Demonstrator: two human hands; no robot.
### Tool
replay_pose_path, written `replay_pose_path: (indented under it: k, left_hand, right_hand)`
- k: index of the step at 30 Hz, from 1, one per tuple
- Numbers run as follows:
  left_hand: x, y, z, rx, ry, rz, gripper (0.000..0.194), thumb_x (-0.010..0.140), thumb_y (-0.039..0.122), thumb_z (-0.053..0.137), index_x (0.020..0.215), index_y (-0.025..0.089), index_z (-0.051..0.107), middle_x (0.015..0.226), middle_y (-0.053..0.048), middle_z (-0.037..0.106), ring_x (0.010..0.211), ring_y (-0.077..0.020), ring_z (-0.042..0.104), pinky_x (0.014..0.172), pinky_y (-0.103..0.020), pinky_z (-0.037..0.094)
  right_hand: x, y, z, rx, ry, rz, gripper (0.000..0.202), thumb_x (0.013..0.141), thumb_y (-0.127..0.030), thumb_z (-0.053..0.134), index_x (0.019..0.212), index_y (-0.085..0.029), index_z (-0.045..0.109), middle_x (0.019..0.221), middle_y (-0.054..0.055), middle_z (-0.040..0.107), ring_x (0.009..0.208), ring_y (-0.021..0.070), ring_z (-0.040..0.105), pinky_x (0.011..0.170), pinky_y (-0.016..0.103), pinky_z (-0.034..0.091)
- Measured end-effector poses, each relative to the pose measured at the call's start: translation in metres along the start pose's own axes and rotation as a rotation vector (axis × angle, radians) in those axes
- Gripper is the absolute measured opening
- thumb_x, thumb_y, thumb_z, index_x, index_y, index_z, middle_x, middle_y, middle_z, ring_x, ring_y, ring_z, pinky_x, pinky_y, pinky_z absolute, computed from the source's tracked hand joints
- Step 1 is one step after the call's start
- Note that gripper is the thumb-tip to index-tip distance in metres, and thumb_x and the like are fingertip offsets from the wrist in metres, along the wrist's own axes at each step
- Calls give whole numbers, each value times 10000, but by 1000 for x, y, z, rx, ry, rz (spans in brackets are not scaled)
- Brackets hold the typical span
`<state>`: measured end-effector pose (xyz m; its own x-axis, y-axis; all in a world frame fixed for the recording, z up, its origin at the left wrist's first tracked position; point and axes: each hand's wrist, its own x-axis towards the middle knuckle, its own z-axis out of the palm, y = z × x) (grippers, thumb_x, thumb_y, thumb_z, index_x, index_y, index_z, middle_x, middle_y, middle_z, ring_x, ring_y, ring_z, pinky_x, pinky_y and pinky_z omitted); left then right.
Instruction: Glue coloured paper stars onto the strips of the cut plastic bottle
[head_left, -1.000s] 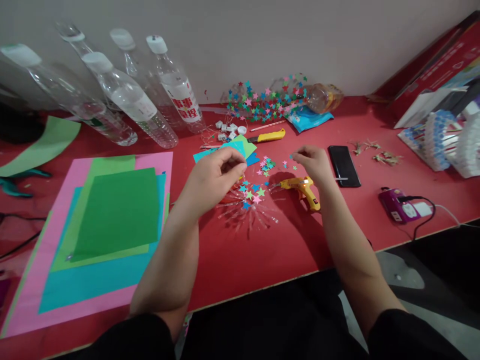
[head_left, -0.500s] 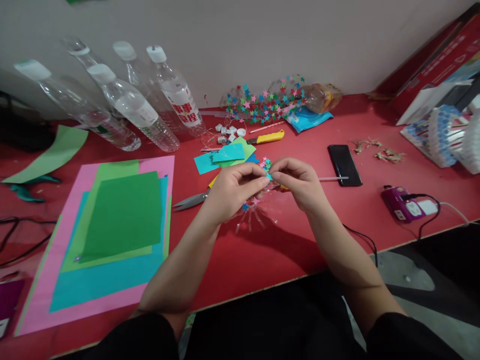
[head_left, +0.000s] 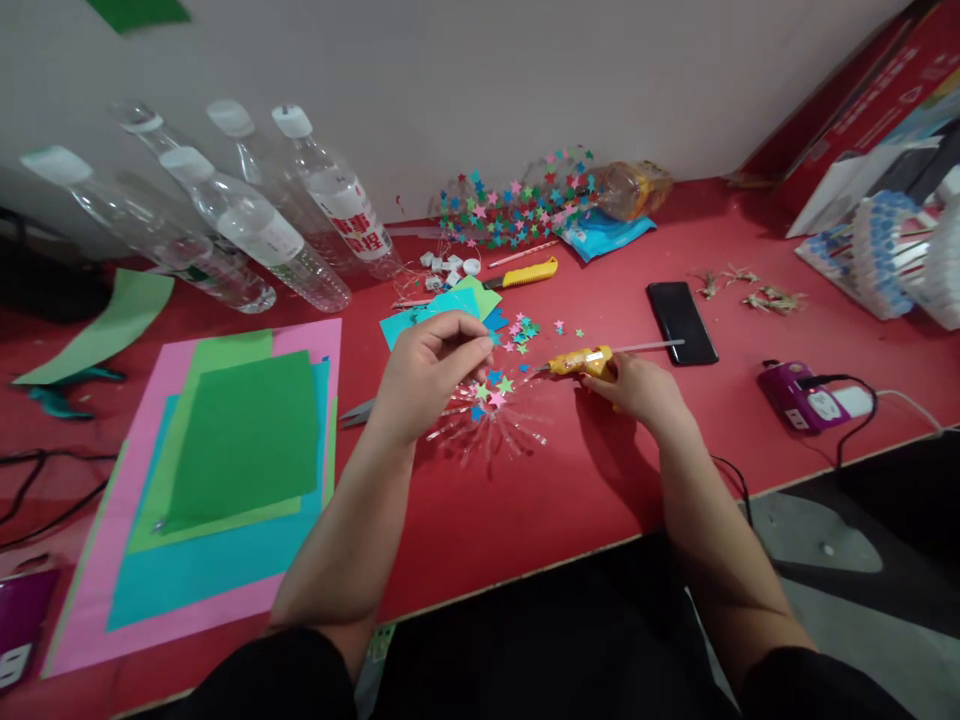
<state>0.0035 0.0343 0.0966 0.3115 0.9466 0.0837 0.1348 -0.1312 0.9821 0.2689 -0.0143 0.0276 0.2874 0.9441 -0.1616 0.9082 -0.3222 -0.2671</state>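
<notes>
My left hand [head_left: 431,375] pinches a small teal paper star [head_left: 494,339] between thumb and fingertips. Below it on the table spreads a clear plastic piece cut into thin strips [head_left: 517,428], with blue, green and pink stars [head_left: 496,399] at its middle. My right hand [head_left: 646,388] has its fingers round the yellow hot glue gun [head_left: 577,361], which lies with its nozzle pointing left. A whitish glue stick [head_left: 649,346] sticks out of the gun's back. Loose stars [head_left: 523,328] lie in a small heap just beyond. Scissors [head_left: 357,413] are partly hidden behind my left forearm.
Coloured paper sheets [head_left: 240,440] lie at left. Several plastic bottles [head_left: 349,215] stand behind them. A star-covered bottle [head_left: 517,210] lies by the wall, near a yellow cutter knife [head_left: 530,272]. At right are a phone [head_left: 682,322] and a purple power block [head_left: 799,397] with cables.
My hands have moved apart. The right hand has left the star and taken hold of the glue gun; the left hand has shifted left with the star. The view has tilted slightly.
</notes>
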Motion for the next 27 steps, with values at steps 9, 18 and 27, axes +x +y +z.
replay_pose_path:
  k: [9,18,27]
  left_hand:
    - [1,0,-3,5,33,-22,50,750,231,645,744,188,621,614,17,610,530,-86,553,521,-218,455]
    - [7,-6,-6,168,119,34,76,736,244,642,712,173,649,620,16,606,556,-95,536,532,-228,414]
    - [8,-14,1,289,101,81,75,760,197,616,706,170,661,616,24,601,577,-98,522,579,-238,412]
  right_hand:
    - [5,3,7,377,94,83,426,717,-360,600,1092,-162,558,908,94,689,716,197,634,571,294,450]
    - [-5,-41,-27,1219,-181,-185,225,708,-326,698,864,-166,668,635,-1,619,494,94,501,460,237,371]
    - [-24,-45,-9,1165,-196,-280,337,764,-524,673,889,-213,701,809,23,651,653,121,536,479,225,373]
